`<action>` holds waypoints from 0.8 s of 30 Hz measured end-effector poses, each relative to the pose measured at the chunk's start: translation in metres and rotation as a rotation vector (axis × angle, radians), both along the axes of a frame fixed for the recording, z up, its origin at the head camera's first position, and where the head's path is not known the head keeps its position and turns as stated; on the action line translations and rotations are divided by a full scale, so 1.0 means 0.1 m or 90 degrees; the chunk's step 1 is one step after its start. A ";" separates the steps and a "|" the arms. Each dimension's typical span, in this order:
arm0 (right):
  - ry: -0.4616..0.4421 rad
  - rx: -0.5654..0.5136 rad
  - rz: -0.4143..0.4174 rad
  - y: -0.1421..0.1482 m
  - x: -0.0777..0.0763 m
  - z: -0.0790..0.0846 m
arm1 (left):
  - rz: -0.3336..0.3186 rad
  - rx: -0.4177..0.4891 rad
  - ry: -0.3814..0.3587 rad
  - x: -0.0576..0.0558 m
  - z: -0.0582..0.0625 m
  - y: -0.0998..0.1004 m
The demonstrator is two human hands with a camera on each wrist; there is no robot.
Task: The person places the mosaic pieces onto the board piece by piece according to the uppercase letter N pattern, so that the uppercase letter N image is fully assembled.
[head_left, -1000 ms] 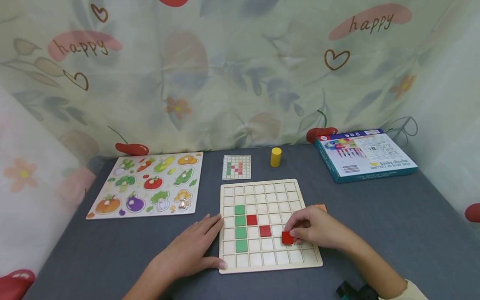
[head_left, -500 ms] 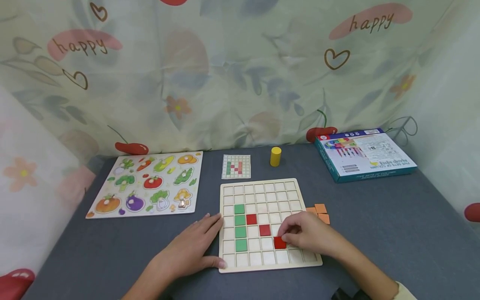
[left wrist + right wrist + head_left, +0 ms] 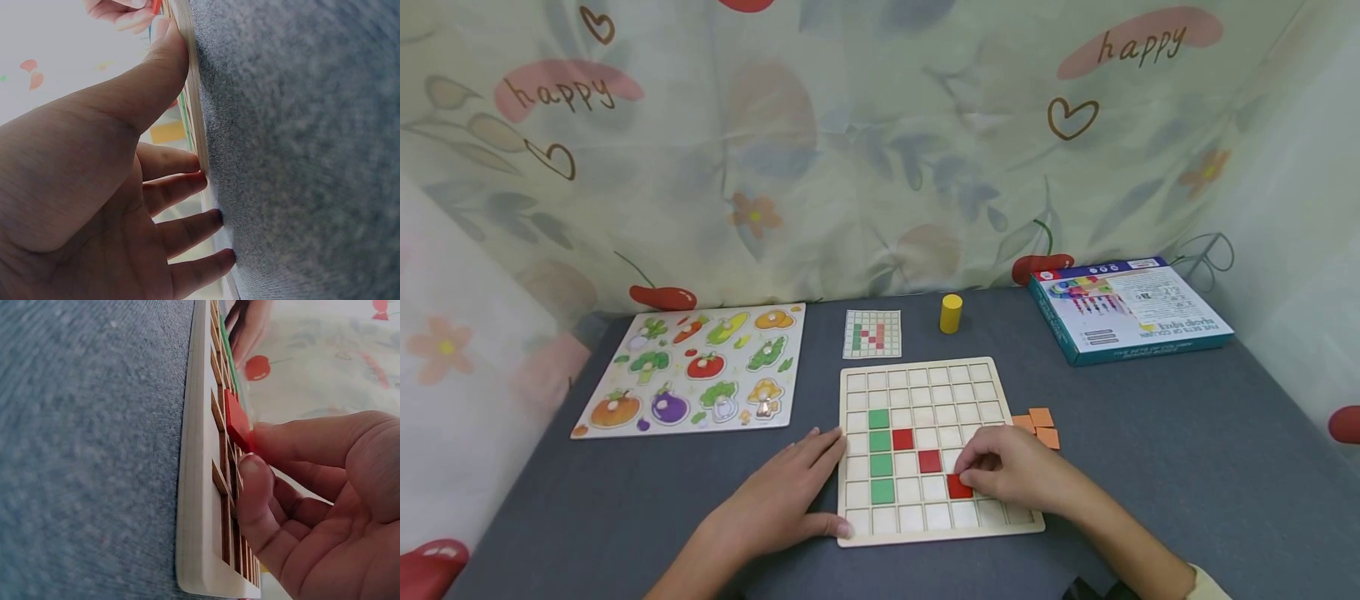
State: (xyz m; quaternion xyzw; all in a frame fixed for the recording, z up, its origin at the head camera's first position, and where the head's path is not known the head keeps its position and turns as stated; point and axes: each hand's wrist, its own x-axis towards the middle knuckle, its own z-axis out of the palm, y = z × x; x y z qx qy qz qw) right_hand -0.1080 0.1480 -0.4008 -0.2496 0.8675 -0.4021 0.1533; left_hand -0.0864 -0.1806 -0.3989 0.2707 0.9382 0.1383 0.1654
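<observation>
A wooden grid board (image 3: 925, 535) lies flat on the table. A column of green square tiles (image 3: 881, 465) and two red tiles sit in its cells, stepping down to the right. My right hand (image 3: 1026, 468) pinches a third red tile (image 3: 958, 487) at its right edge between thumb and index finger. In the right wrist view that red tile (image 3: 235, 419) leans slightly, partly above its cell. My left hand (image 3: 782, 492) rests along the board's left side, thumb on the near left corner and fingers fairly straight. In the left wrist view its fingertips (image 3: 199, 164) touch the board's edge.
Several orange tiles (image 3: 1043, 427) lie right of the board. Behind it are a small pattern card (image 3: 872, 335) and a yellow cylinder (image 3: 951, 314). A vegetable puzzle board (image 3: 688, 367) lies at left, and a flat box (image 3: 1131, 312) at back right.
My right hand has moved left and slightly nearer with the red tile, bringing it down over a cell; over the last half second it barely shifts. The left hand has stayed put.
</observation>
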 end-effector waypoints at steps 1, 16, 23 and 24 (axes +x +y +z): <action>0.001 0.002 0.000 0.00 0.00 0.00 | 0.000 -0.001 0.000 0.00 0.00 0.00; 0.033 0.000 -0.009 0.14 -0.08 0.05 | -0.003 0.002 0.007 0.01 0.01 0.00; 0.046 0.031 -0.100 0.46 -0.21 0.22 | -0.002 0.004 0.014 0.02 0.02 0.01; 0.045 0.037 -0.113 0.52 -0.22 0.24 | -0.001 0.004 0.013 0.02 0.02 0.01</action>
